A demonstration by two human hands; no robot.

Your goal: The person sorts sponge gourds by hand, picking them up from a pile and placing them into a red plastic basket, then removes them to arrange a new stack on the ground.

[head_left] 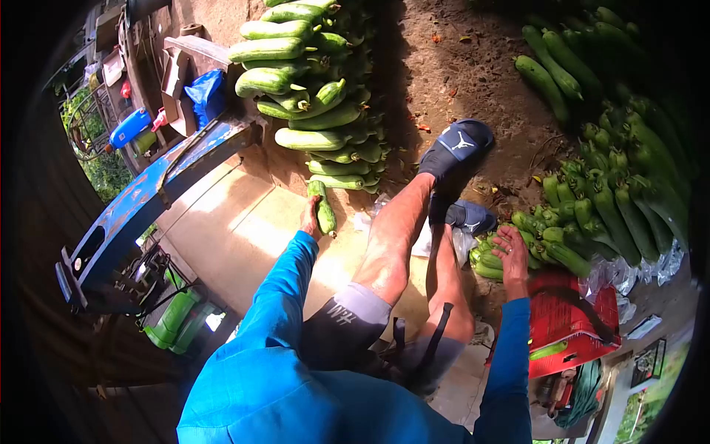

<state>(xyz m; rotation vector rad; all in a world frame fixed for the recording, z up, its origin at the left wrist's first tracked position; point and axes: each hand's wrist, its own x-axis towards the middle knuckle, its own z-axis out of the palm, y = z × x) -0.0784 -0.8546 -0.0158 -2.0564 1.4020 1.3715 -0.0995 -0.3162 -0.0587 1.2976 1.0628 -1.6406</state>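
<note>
My left hand (310, 217) is closed round a green gourd (324, 210), just below the lower end of a tall stack of similar gourds (274, 49). My right hand (510, 248) is raised near a heap of small green gourds (560, 254), above the red crate (573, 318). Its fingers are partly curled, and nothing shows between them. A single green gourd (548, 350) lies in the red crate.
Long gourds (551, 70) lie at the upper right, with clear plastic (603, 277) below the heap. My sandalled feet (462, 144) stand on the dirt. A blue metal beam (148, 189), blue bag (205, 96) and green machine (181, 318) are at the left.
</note>
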